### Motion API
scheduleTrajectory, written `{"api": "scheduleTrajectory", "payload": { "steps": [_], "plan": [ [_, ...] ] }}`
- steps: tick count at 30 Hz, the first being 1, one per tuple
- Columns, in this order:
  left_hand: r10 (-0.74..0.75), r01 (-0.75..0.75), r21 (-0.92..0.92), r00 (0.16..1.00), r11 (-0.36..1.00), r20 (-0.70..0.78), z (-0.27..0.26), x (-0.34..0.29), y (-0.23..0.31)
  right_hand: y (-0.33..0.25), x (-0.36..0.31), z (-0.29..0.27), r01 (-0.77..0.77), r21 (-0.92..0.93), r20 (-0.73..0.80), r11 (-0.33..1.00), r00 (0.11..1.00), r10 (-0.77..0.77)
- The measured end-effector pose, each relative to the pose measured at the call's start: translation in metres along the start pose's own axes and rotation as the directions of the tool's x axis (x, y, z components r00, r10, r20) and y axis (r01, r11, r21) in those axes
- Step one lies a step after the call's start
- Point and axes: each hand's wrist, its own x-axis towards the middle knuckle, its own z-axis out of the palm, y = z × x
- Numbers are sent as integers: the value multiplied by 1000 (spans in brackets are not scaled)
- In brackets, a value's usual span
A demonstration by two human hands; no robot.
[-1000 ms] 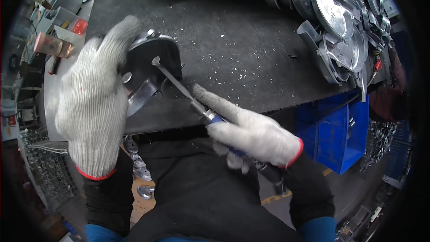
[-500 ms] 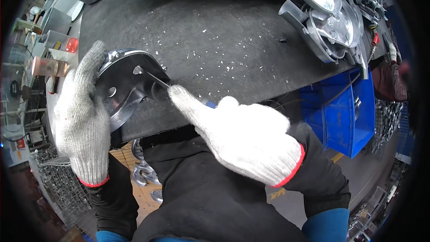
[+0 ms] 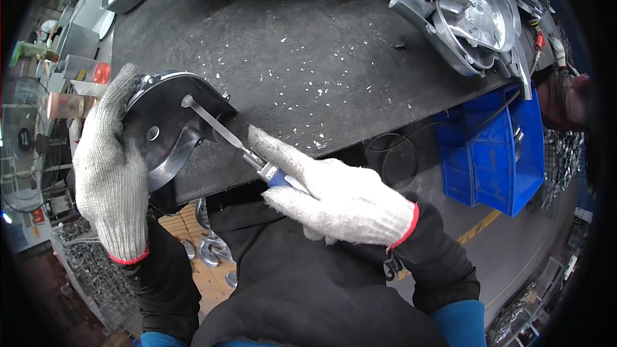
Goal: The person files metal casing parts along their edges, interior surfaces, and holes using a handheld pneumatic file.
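At the left of the frame the left hand (image 3: 110, 173), in a white knit glove with a red cuff, is clasped around the rim of a dark round metal housing (image 3: 168, 130) and props it on edge at the front left corner of the black worktop (image 3: 308, 58); the housing's hollow inner face, with 1 small hole, is turned toward the person. Just right of centre the right hand (image 3: 334, 196), gloved the same way, grips the blue handle of a slim metal file (image 3: 218, 127), forefinger stretched along it; the file slants up and left, its tip resting on the housing's inner edge. Pale filings speckle the worktop; shiny metal covers (image 3: 469, 19) crowd the upper right; a blue bin (image 3: 495, 148) stands below them at right.
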Motion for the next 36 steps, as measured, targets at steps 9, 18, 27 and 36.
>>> {"api": "scheduleTrajectory", "payload": {
  "steps": [9,18,27,36],
  "plan": [
    [-96,93,95,995,991,24,-2,1,6,-7,-3,0,103,-442,-73,891,986,-150],
    [111,-105,174,993,979,-25,2,2,1,-24,-2,-6,-37,-17,29,999,999,37],
    [92,-91,36,995,995,-46,2,-4,5,15,7,-4,175,-441,-70,880,971,-229],
    [11,-34,-131,985,991,-172,13,-38,-23,11,13,9,-300,775,370,556,929,-14]
  ]
}}
